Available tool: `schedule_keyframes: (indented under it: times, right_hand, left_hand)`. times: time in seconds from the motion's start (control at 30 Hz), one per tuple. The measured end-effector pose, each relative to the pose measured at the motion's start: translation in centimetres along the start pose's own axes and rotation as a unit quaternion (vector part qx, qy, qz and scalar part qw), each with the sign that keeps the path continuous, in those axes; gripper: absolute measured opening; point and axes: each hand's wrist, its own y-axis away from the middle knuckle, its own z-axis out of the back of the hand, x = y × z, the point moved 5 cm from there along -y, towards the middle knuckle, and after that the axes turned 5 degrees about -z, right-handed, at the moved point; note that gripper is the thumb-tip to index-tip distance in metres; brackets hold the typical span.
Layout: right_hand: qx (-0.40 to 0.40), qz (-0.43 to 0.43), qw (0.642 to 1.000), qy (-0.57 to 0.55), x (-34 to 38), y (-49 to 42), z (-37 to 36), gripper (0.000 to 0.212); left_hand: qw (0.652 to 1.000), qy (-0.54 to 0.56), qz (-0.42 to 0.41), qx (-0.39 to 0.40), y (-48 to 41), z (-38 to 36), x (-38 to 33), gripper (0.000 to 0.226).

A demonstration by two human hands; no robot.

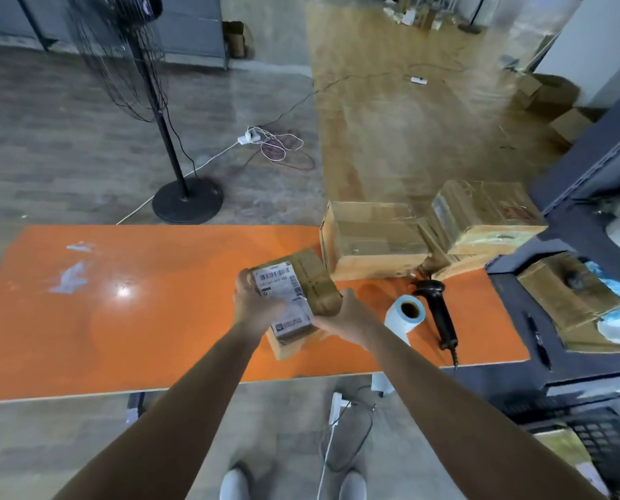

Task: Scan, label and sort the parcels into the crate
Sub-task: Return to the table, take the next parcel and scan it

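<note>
A small brown parcel [312, 279] with a white barcode label [279, 279] is held tilted above the orange table [120, 312]. My left hand [254, 301] grips its left side, fingers over the label. My right hand [344, 315] grips its lower right edge. Under it a second labelled parcel [290, 337] lies on the table. A black barcode scanner [438, 312] and a roll of labels [405, 312] lie to the right. A black crate [597, 442] sits low at the right.
Two larger taped cardboard boxes [373, 240] [481, 218] stand at the table's far right. A dark shelf unit [590, 196] holding boxes and plastic bags is at the right. A standing fan [178, 196] and loose cables [276, 146] are on the floor beyond.
</note>
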Motion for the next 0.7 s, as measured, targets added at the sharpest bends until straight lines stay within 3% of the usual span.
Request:
schedule_keyframes:
  times: [0.07, 0.13, 0.23, 0.37, 0.47, 0.7]
  right_hand:
    - [0.009, -0.032, 0.999, -0.007, -1.1, -0.3, -0.6, 0.073]
    - [0.003, -0.044, 0.999, -0.006, -2.2, -0.6, -0.8, 0.076]
    - [-0.011, -0.033, 0.999, 0.022, -3.1, -0.7, -0.4, 0.075]
    - [-0.023, 0.009, 0.999, 0.042, -3.3, -0.4, 0.9, 0.069]
    - [-0.065, 0.014, 0.997, 0.044, -4.5, -0.3, 3.4, 0.066]
    - [-0.158, -0.015, 0.987, 0.016, -11.5, -1.0, 11.0, 0.055]
  left_hand:
    - [0.998, 0.033, 0.027, 0.049, 0.2, -1.2, 0.8, 0.093]
    - [0.996, -0.003, 0.028, 0.088, 0.5, -2.1, 1.7, 0.086]
    - [0.982, -0.145, -0.022, 0.117, 1.0, -3.2, 2.2, 0.098]
    - [0.930, -0.339, -0.111, 0.090, 1.6, -5.2, 0.8, 0.098]
    - [0.914, -0.360, -0.166, 0.088, 2.0, -8.0, -1.5, 0.094]
    - [0.896, -0.374, -0.194, 0.140, 3.5, -16.5, -3.8, 0.104]
